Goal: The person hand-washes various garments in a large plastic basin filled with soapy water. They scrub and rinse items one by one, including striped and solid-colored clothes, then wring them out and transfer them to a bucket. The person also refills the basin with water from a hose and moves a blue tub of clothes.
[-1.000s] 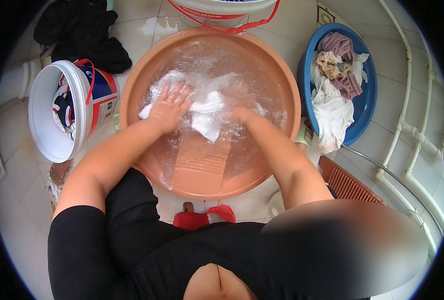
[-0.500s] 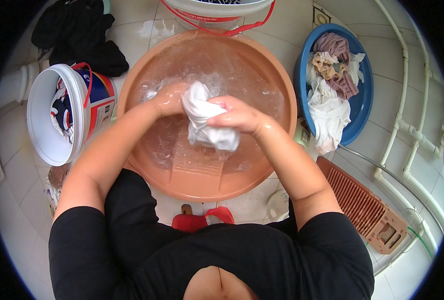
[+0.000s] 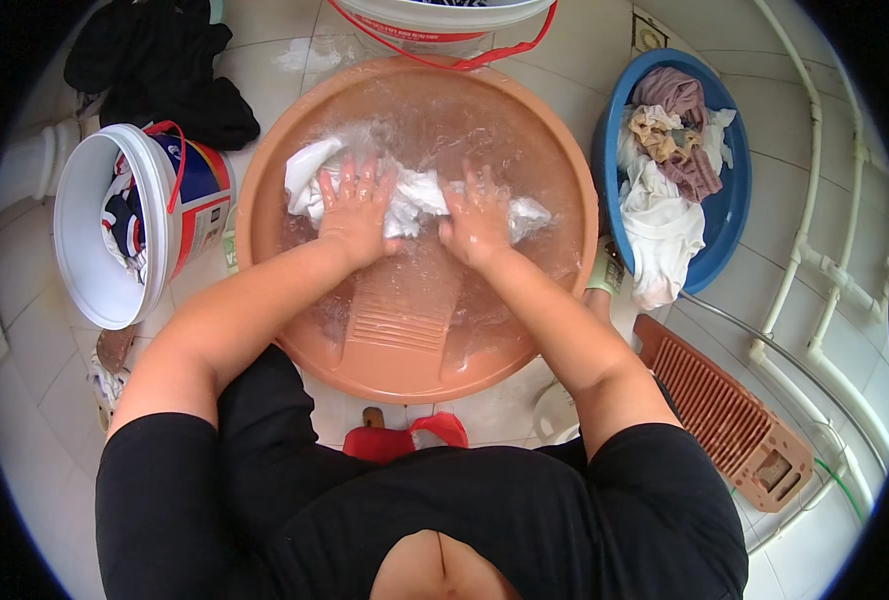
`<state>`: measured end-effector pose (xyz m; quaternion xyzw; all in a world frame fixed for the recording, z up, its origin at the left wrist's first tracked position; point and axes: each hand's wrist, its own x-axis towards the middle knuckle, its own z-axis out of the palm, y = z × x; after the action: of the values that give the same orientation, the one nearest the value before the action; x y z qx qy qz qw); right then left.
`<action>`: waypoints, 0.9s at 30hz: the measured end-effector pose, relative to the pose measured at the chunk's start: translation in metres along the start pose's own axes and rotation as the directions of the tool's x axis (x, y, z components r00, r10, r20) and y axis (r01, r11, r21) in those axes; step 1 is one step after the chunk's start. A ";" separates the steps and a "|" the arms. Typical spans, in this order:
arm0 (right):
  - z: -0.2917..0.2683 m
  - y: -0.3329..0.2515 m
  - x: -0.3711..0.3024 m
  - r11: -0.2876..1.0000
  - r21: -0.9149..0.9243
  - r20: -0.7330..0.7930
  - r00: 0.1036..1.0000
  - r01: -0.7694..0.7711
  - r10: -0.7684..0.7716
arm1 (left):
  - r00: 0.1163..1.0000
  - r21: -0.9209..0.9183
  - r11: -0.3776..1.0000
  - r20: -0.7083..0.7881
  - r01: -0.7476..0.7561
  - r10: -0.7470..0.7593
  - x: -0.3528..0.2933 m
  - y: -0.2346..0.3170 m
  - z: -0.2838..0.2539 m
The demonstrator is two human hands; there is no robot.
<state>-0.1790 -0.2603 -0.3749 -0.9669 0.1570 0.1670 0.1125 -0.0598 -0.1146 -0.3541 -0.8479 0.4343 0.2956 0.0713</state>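
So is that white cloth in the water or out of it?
At least partly in: the white cloth lies in the orange basin with water rippling around it, the left hand and right hand on it.

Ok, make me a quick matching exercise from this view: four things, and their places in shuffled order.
Things:
1. white cloth
2. black fabric
3. brown ridged board
4. blue basin

Places:
A. lower right of the picture
B. just right of the orange basin, with laundry in it
C. in the orange basin, under the left hand and right hand
D. upper left of the picture

Pairs: 1-C, 2-D, 3-A, 4-B
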 end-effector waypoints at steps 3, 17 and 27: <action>0.022 0.019 0.006 0.992 0.124 0.129 0.991 -0.034 0.018 | 0.988 0.061 0.995 0.138 -0.074 0.065 0.016 -0.031 0.021; 0.018 0.019 0.010 -0.398 0.851 0.476 0.824 -0.342 0.308 | 0.865 -0.794 0.345 -0.453 -0.501 0.214 -0.024 -0.011 -0.062; -0.062 -0.032 -0.023 -0.837 0.236 0.402 0.834 -0.494 -0.379 | 0.649 -0.653 -0.589 -0.190 0.476 0.736 -0.083 -0.002 -0.104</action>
<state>-0.1704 -0.2414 -0.3041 0.0099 0.3238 0.1230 0.9380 -0.0496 -0.0944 -0.2229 -0.1016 0.0372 0.7733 -0.6247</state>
